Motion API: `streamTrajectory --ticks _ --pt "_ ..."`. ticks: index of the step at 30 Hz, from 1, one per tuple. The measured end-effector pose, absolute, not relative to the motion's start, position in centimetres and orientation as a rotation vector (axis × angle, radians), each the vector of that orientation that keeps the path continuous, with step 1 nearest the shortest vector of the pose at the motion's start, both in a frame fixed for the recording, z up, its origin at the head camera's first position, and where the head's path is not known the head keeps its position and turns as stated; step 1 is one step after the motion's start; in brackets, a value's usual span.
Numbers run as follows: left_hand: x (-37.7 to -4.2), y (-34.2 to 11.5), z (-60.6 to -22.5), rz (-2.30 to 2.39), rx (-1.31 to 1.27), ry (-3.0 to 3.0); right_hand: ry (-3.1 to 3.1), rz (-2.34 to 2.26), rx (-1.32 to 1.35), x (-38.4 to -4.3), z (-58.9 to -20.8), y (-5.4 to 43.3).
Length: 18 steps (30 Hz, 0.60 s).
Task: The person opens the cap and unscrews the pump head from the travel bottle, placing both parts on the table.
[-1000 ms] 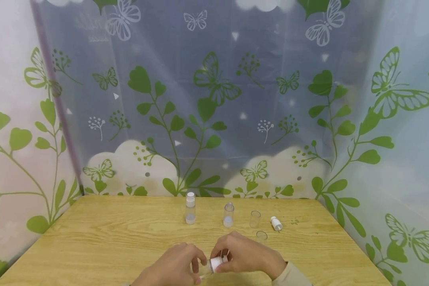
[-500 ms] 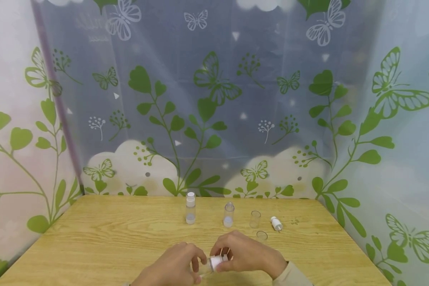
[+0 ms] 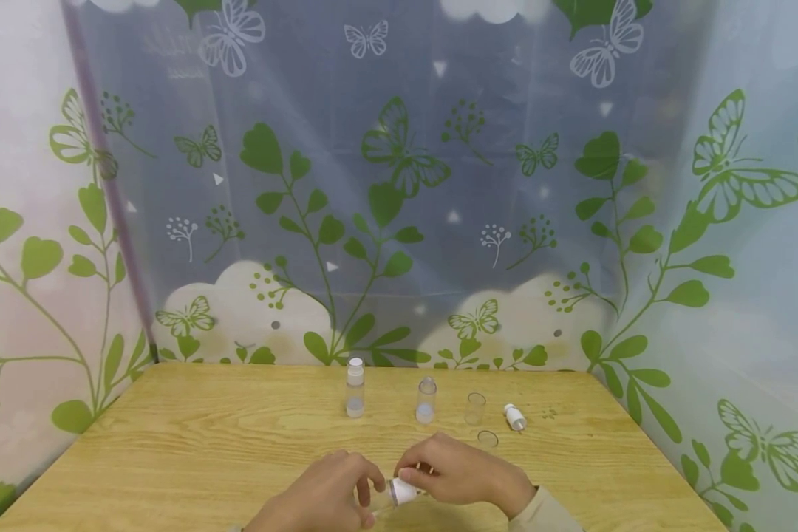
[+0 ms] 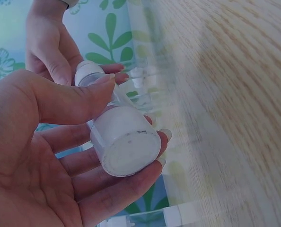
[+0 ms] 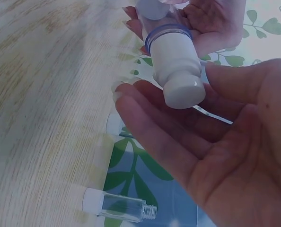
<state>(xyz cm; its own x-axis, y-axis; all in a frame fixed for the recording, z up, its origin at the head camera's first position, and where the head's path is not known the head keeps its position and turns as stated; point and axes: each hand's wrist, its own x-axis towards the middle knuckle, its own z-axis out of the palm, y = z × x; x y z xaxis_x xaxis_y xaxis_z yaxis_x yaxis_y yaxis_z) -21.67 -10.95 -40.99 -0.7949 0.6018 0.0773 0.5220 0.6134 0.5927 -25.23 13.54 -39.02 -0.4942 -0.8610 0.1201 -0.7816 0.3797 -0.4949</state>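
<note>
My left hand holds a small clear pump bottle by its body, thumb on one side and fingers along the other. The bottle lies tilted, its white base facing the left wrist camera. A white pump head with a rounded tip sits on its neck, pointing to my right hand. That hand is around the pump head with loose, extended fingers. In the right wrist view the thumb is close beside the collar, and a gap shows between the pump and the index finger; contact is hard to tell.
Behind the hands on the wooden table stand a bottle with a white pump and a clear bottle with a bare neck. To their right are clear caps and a loose white pump. Printed curtains enclose the table.
My right thumb has moved up from the lower side of the pump head, and the fingers have loosened around it. The left hand and bottle stay nearly still.
</note>
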Motion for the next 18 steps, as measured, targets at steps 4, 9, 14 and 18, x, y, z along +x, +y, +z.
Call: streamTrajectory --ticks 4,9,14,18 --pt "-21.7 -10.92 -40.94 0.914 0.937 2.717 2.424 -0.768 -1.425 -25.18 -38.97 13.61" --pt "-21.72 -10.86 -40.87 0.897 0.935 2.725 2.373 -0.772 -1.315 -25.02 -38.85 13.62" --pt "-21.69 -10.86 -40.88 0.886 0.918 2.731 2.372 -0.783 -1.294 -25.01 -38.85 13.59" --pt "-21.61 -10.92 -40.94 0.872 0.913 2.747 2.428 -0.755 -1.367 -25.01 -38.95 13.46"
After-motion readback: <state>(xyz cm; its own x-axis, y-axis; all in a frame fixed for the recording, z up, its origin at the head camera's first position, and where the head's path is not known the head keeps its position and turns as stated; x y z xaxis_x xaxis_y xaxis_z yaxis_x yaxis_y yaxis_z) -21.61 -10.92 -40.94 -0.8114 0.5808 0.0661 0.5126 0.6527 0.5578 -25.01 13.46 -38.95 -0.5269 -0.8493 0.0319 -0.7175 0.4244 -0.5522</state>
